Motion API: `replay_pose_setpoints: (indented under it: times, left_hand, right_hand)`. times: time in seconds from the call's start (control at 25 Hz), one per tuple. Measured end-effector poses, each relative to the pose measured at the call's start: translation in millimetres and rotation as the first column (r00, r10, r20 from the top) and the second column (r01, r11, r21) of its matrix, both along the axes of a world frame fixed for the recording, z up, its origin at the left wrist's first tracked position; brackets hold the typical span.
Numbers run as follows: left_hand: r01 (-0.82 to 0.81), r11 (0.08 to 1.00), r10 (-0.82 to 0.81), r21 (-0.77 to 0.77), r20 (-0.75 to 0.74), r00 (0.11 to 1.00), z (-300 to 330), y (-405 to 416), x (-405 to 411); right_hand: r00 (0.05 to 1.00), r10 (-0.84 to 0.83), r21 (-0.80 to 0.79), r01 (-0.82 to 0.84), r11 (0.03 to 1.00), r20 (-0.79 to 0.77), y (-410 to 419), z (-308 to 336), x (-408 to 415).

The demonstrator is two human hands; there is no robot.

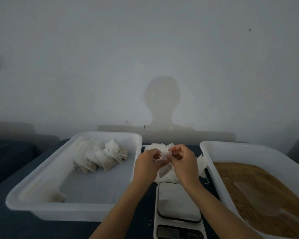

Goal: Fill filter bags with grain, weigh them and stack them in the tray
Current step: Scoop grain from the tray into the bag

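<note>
Nearest me, at the counter's (16, 226) front edge, I see the scale (179, 211) with its steel platform bare and its display too dark to read. Just beyond it both hands meet over the middle of the counter: my left hand (148, 163) and right hand (184, 161) have their fingers curled, pinching the top of one filter bag (164, 167) between them, its lower part dark with grain and hanging just above a loose heap of empty bags (155, 146) that reaches toward the counter's far edge. On the left side sits the white tray (41, 183), with a row of filled bags (100, 155) leaning against each other in its far half and one more bag (58, 197) lying flat near its front left corner. On the right side a white tub (214, 152) holds brown grain (240, 176) with a pale scoop (259, 199) half sunk in it. Beyond the far edge is a grey wall (145, 49).
</note>
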State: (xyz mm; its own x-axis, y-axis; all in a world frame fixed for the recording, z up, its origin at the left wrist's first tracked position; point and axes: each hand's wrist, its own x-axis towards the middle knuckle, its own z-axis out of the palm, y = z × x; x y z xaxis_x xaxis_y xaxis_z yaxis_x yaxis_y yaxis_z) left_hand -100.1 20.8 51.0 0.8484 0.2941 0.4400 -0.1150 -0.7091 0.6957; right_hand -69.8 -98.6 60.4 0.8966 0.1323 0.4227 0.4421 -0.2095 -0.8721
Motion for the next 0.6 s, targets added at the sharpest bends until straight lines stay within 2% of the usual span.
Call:
replay_pose_setpoints:
  times: [0.08, 0.2, 0.32, 0.44, 0.6]
  left_hand:
    - [-0.07, 0.998, 0.069, 0.01, 0.057, 0.996, 18, 22, -14]
    - [-0.166, 0.985, 0.165, 0.047, 0.018, 0.986, 28, 65, -41]
    - [-0.261, 0.959, 0.273, 0.112, -0.109, 0.956, 22, 113, -67]
    - [-0.275, 0.941, 0.32, 0.195, -0.257, 0.912, 7, 151, -89]
    - [-0.309, 0.919, 0.388, 0.243, -0.43, 0.815, -13, 187, -111]
  right_hand:
    - [0.997, 0.056, 0.025, -0.057, 0.998, 0.043, 23, 14, -5]
    - [0.985, 0.169, 0.038, -0.17, 0.985, 0.039, 66, 19, -15]
    - [0.953, 0.303, 0.019, -0.303, 0.953, 0.003, 111, 3, -28]
    - [0.907, 0.419, -0.061, -0.421, 0.905, -0.051, 155, -19, -41]
    - [0.869, 0.449, -0.177, -0.485, 0.856, -0.21, 205, -36, -55]
